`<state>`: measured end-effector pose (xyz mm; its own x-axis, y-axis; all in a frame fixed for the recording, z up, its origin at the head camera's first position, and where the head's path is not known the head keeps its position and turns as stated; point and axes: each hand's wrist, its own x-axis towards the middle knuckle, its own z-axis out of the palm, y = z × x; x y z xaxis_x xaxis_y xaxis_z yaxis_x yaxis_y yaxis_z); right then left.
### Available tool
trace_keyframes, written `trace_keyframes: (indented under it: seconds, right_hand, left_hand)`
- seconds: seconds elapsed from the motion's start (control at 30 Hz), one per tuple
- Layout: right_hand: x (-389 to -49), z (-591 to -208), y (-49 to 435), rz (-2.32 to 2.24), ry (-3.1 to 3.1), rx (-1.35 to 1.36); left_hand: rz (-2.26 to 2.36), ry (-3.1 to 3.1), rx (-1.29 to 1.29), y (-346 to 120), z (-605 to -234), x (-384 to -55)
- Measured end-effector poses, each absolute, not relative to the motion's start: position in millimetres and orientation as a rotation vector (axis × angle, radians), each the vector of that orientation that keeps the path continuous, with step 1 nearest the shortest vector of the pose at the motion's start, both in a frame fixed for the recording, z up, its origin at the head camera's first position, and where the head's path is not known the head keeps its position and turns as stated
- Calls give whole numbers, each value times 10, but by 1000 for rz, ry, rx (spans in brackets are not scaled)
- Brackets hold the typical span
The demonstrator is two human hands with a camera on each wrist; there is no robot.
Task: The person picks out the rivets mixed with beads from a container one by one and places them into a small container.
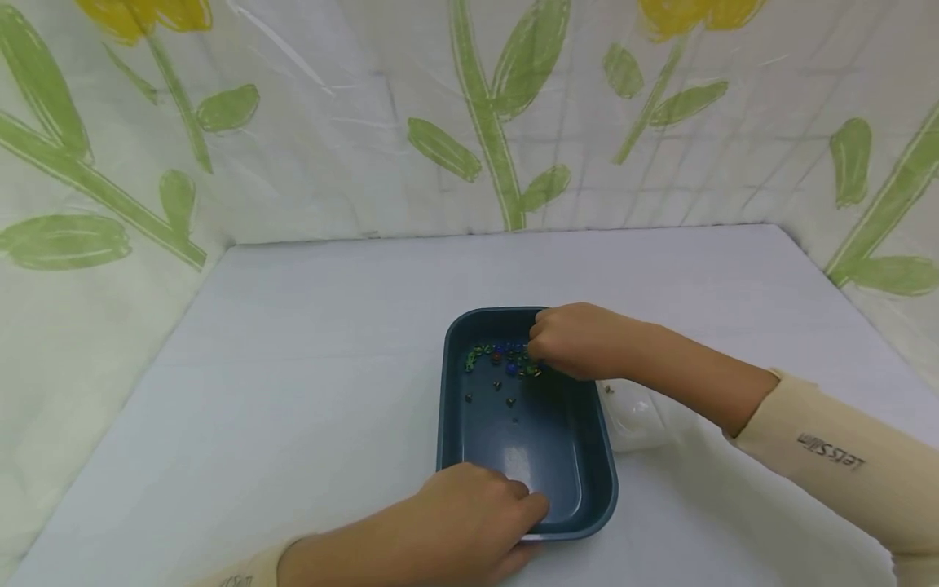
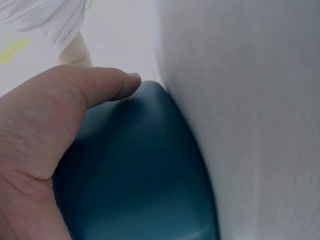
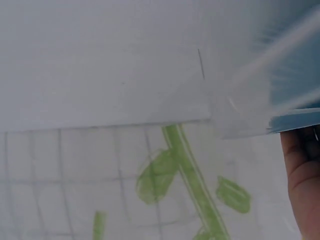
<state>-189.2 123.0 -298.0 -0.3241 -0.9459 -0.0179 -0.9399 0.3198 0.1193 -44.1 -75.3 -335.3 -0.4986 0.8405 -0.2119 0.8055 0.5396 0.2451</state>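
Observation:
A dark blue rectangular tray (image 1: 603, 489) lies on the white-covered table. My left hand (image 1: 477, 514) grips its near wall, and in the left wrist view the thumb lies against the tray's outside (image 2: 140, 170). At the tray's far right corner, my right hand (image 1: 579, 338) reaches in with curled fingers; its fingertips and anything between them are hidden. Small shiny green and blue glass-like pieces (image 1: 511, 368) cluster at the far end below that hand. A few tiny brass-coloured pieces (image 1: 510, 402) lie apart from them on the tray floor.
Against the tray's right side stands a clear plastic container or bag (image 1: 634, 420), with a tiny brass-coloured piece (image 1: 608, 390) at it. White sheeting (image 1: 330, 163) with painted green stems and yellow flowers hangs around the table (image 1: 293, 367).

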Motion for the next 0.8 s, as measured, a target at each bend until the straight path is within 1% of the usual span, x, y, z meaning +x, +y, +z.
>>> trace_keyframes:
  seconds: [0.4, 0.8]
  right_hand:
    - [-1950, -3093, 1177, -159, -2579, 1769]
    - [-1943, -3103, 1138, -113, -2614, 1786]
  left_hand:
    - [163, 2472, 1370, -748, -3347, -442]
    - [171, 2487, 1388, -764, -3343, -435]
